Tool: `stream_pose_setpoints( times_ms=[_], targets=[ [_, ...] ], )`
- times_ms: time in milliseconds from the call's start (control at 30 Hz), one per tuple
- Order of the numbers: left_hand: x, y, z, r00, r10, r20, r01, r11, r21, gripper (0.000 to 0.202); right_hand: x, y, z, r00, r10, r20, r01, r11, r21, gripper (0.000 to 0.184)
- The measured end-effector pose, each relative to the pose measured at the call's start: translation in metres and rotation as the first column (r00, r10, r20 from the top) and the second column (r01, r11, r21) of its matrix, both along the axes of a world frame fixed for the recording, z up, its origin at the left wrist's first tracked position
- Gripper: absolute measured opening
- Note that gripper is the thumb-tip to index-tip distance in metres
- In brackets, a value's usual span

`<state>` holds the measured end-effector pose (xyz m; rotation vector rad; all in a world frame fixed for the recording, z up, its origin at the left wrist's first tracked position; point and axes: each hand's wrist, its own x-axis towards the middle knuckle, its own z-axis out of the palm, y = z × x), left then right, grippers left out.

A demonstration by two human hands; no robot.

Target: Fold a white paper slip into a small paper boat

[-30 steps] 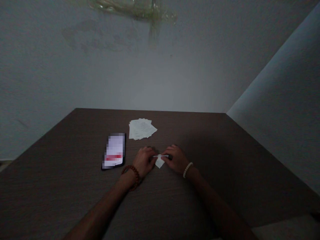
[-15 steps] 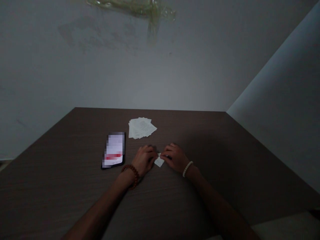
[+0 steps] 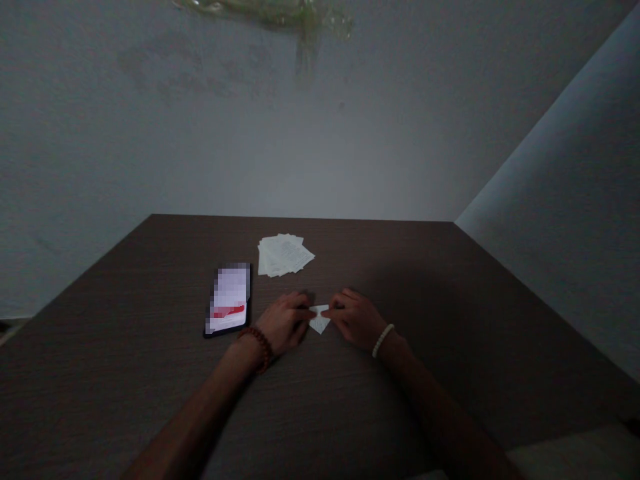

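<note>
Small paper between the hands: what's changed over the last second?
The left hand and right hand have swung slightly outward at the wrists, while their fingertips have come closer together over the small paper. The pale band along its top no longer shows. Whether either grip let go is unclear. The paper pile and phone stayed put.

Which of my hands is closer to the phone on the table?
Left. Your left hand is just to the right of the phone; your right hand is farther off, across the small paper.
</note>
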<state>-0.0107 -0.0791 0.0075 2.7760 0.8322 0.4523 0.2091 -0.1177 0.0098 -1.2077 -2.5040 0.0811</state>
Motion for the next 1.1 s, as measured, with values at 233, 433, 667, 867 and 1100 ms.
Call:
stream_pose_setpoints(
  times_ms=[233, 433, 667, 867, 1100],
  targets=[
    [0.001, -0.005, 0.007, 0.999, -0.004, -0.052, 0.005, 1.000, 0.012, 0.024, 0.001, -0.003, -0.001, 1.000, 0.016, 0.005, -0.016, 1.000, -0.005, 0.035],
    [0.001, -0.004, 0.007, 0.998, -0.014, -0.067, 0.016, 0.999, 0.030, 0.025, 0.000, -0.004, 0.002, 0.999, 0.002, 0.040, -0.002, 1.000, -0.020, 0.037],
    [0.002, -0.006, 0.010, 0.997, -0.014, -0.079, 0.018, 0.998, 0.052, 0.025, -0.002, -0.006, 0.006, 0.997, -0.019, 0.080, 0.022, 0.999, -0.042, 0.044],
    [0.002, -0.008, 0.009, 0.997, 0.007, -0.082, -0.001, 0.997, 0.077, 0.024, -0.001, -0.008, 0.002, 0.994, -0.095, 0.045, 0.097, 0.994, -0.046, 0.039],
    [0.003, -0.009, 0.010, 0.994, 0.002, -0.105, 0.006, 0.997, 0.081, 0.026, 0.008, -0.010, 0.001, 0.991, -0.129, -0.030, 0.127, 0.990, -0.065, 0.031]
  ],
)
